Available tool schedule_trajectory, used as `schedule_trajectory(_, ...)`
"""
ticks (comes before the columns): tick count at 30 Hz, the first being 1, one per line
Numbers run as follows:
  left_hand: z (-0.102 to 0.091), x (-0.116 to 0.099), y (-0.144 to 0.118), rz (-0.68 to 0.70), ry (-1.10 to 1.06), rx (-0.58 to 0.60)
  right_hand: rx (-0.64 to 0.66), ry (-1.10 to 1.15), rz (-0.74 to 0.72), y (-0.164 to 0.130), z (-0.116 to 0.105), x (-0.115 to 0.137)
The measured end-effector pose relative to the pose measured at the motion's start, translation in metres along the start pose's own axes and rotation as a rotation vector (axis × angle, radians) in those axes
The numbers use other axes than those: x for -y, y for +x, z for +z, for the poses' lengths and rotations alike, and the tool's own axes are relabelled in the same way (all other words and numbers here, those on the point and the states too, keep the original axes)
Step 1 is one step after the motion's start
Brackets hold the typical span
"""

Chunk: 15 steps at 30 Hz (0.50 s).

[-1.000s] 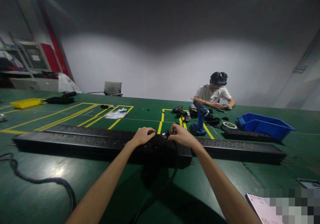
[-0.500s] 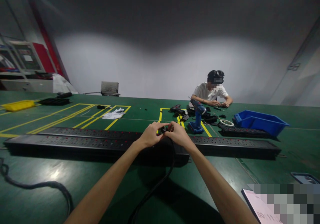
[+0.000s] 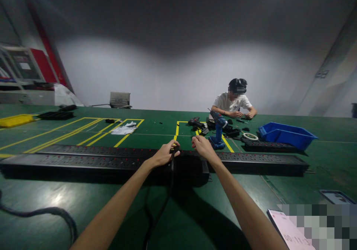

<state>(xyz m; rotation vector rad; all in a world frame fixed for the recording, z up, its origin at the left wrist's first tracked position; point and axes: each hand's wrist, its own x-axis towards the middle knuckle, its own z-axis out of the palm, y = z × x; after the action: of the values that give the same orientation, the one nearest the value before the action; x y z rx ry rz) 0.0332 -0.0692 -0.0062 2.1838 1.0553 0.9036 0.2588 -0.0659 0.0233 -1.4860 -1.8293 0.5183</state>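
Observation:
My left hand (image 3: 165, 154) is closed on the end of a black cable (image 3: 171, 179), just above the front power strip. From there the cable hangs over the strip's front side and down to the table. My right hand (image 3: 203, 147) is apart from the left, its fingers curled together; whatever they may hold is hidden. Below the hands lies a long black power strip (image 3: 83, 161) with red-marked sockets, and a second one (image 3: 262, 160) runs behind it and out to the right.
A blue cordless drill (image 3: 219, 131) stands upright beyond my right hand. Farther right are a short black strip (image 3: 267, 146) and a blue bin (image 3: 290, 133). A person (image 3: 233, 99) sits across the green table. A thick cable (image 3: 41, 212) lies front left, a phone (image 3: 288, 227) front right.
My hands have come apart: the left moved left and slightly down with the cable end, the right drew away to the right. The view has shifted slightly.

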Motion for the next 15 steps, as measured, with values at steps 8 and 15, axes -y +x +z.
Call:
schedule_trajectory(8, -0.007, 0.008, -0.001, -0.035, 0.009, 0.020, 0.023, -0.006, 0.050, 0.008, 0.001, -0.022)
schedule_trajectory(15, -0.012, 0.005, -0.003, -0.027, 0.016, 0.031, 0.046, -0.002, 0.053, 0.009, 0.003, -0.025)
